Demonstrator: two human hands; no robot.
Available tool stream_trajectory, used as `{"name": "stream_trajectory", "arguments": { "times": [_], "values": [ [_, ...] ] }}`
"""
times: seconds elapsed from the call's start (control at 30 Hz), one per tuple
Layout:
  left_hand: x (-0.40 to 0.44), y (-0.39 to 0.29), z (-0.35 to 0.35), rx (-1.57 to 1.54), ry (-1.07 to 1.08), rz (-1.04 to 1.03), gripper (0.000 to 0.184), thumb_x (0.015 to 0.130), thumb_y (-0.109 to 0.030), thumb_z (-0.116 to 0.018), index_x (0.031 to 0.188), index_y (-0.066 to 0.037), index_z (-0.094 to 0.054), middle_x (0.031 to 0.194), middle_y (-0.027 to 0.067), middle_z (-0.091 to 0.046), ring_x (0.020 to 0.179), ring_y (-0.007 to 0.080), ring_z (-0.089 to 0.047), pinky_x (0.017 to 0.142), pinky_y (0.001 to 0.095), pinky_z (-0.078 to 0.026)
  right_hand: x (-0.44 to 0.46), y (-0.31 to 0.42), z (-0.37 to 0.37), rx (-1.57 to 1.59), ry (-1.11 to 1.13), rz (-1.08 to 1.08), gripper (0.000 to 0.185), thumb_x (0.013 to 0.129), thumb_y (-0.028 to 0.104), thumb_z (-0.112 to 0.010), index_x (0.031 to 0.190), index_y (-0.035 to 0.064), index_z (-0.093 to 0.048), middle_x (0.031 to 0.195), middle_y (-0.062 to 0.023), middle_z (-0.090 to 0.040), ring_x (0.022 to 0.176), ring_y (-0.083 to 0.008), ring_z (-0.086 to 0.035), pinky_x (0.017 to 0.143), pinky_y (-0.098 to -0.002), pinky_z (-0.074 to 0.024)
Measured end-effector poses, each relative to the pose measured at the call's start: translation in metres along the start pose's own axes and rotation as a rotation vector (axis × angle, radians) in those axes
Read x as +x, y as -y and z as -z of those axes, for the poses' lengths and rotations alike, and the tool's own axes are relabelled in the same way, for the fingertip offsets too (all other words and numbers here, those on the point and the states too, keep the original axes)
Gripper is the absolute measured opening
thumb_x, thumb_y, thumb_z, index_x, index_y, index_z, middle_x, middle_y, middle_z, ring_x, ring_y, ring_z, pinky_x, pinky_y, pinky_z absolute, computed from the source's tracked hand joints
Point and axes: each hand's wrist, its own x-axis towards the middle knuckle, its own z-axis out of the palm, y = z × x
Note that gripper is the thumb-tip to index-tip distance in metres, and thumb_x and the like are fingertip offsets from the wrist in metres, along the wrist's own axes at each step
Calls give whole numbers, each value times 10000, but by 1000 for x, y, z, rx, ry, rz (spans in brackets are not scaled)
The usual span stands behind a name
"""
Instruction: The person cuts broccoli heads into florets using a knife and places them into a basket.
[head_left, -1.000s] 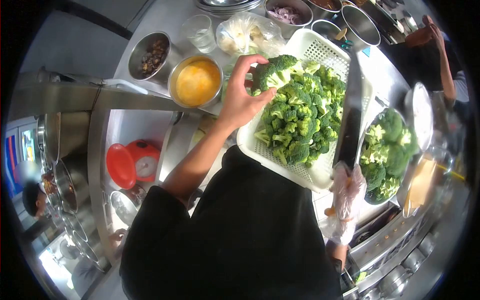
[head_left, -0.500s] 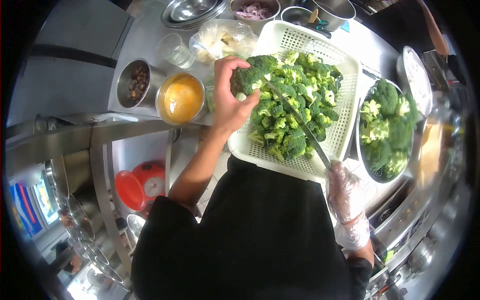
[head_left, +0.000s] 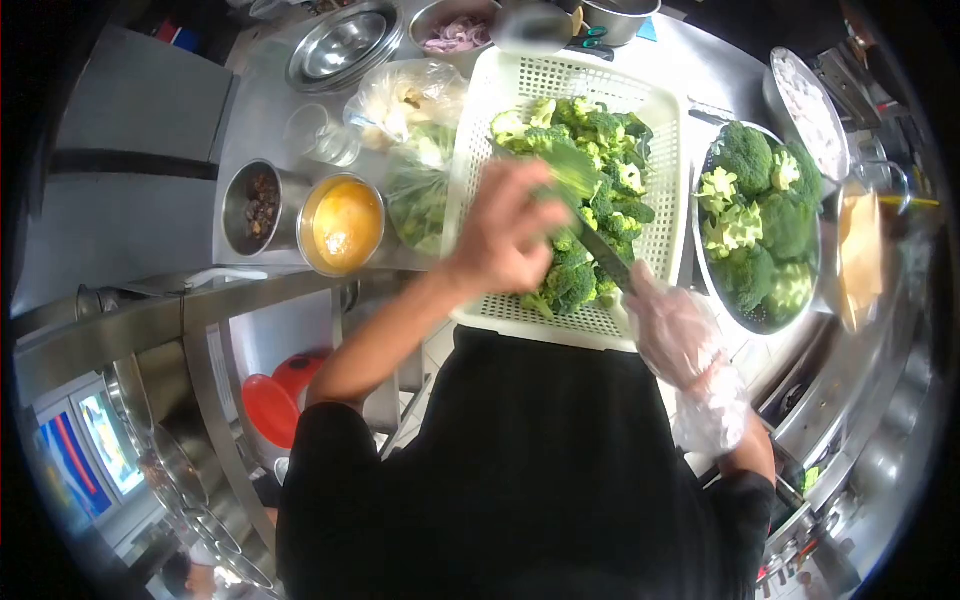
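My left hand (head_left: 508, 228), bare and blurred by motion, is over the white plastic basket (head_left: 668, 190). Its fingers are curled against a smeared green broccoli head (head_left: 568, 170). A clear plastic glove covers my right hand (head_left: 675, 325), which is closed on the handle of a knife (head_left: 606, 256). The blade points up and left over the basket, close to my left fingers; whether it touches the broccoli head is hidden. Cut broccoli florets (head_left: 610, 125) lie heaped in the basket below both hands.
Right of the basket, a colander (head_left: 757, 325) holds large broccoli pieces. On the left stand a pot of orange-yellow liquid (head_left: 343, 225), a pot of brown pieces (head_left: 262, 210), a glass (head_left: 335, 145) and plastic bags (head_left: 415, 100). Behind are a bowl of sliced onion (head_left: 455, 30) and stacked metal bowls (head_left: 345, 45).
My left hand has moved right and down with the broccoli head, from the basket's left edge to over the florets. My right hand has risen slightly with the knife. The view has shifted.
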Motion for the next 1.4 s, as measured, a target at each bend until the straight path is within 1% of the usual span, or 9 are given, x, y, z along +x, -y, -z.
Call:
{"name": "stream_trajectory", "arguments": {
  "times": [0.03, 0.13, 0.27, 0.33, 0.63, 0.9, 1.1, 1.27, 1.4],
  "values": [
    [-3, -18, -16, -4, 42, -107, 423, 542, 4, -638, 938, -141, -610, 1141, 113, -515, 1038, 342, -502, 895, 457, -451, 8, -19, -23, -43, -160, 200, 204, 925, 131, -513, 1105, 34, -509, 679, -206, -612, 668, -423, -630, 593, -524, -469],
    [15, -20, -18, -58, 19, 100, 441, 570, -5, -659, 989, -138, -627, 1129, 114, -530, 1059, 347, -514, 922, 429, -449, 40, -11, -30, -76, -14, 75, 226, 916, 131, -514, 1112, 19, -495, 695, -214, -624, 681, -407, -643, 598, -522, -473],
    [-3, 26, 11, -984, -244, 957, 395, 854, -117, -682, 1231, -56, -583, 1121, 55, -601, 1012, 155, -562, 831, 326, -466, 31, -24, -26, 165, 50, -150, 211, 912, 165, -532, 1081, 39, -511, 766, -266, -630, 760, -456, -628, 660, -549, -467],
    [-14, 31, 20, -1237, -351, 1115, 347, 956, -154, -589, 1287, -59, -553, 1127, 5, -617, 976, 114, -564, 757, 319, -451, 18, -30, -27, 337, -33, -193, 214, 905, 170, -547, 1062, 30, -513, 830, -298, -634, 832, -489, -608, 690, -538, -470],
    [-20, 32, 14, -1544, -279, 1071, 392, 942, -144, -534, 1324, -73, -484, 1212, 76, -617, 1022, 235, -616, 823, 381, -472, -20, -21, -23, 588, -144, -215, 208, 939, 130, -590, 1063, -34, -620, 737, -120, -668, 603, -170, -597, 571, -316, -479],
    [-36, 43, -5, -1771, -403, 1276, 476, 934, -103, -563, 1393, -94, -436, 1222, 92, -614, 1056, 252, -630, 870, 444, -511, -32, 6, -23, 912, -48, -352, 179, 949, 90, -582, 1082, -30, -585, 674, -39, -575, 572, -91, -505, 517, -261, -423],
    [-41, 39, -5, -1499, -198, 1040, 517, 905, -88, -596, 1393, -50, -431, 1302, 146, -569, 1226, 361, -524, 1017, 489, -441, -35, 0, -31, 986, 79, -409, 393, 940, 71, -589, 1308, -2, -471, 829, -64, -607, 645, -81, -544, 507, -207, -442],
    [-32, 40, 1, -1930, -376, 1026, 311, 950, -112, -554, 1250, -47, -503, 1269, 127, -584, 1146, 319, -594, 1050, 563, -430, -32, 13, -22, 988, 34, -445, 203, 957, 119, -580, 1099, -25, -591, 689, -24, -562, 577, -75, -485, 512, -239, -413],
    [-41, 51, -7, -1693, -405, 1019, 135, 968, -109, -542, 1099, -79, -551, 1206, 94, -615, 1100, 266, -625, 1008, 602, -452, -30, 14, -22, 996, -23, -402, 200, 949, 88, -584, 1116, -22, -586, 681, -24, -567, 579, -68, -488, 505, -235, -412]
  ]
}}
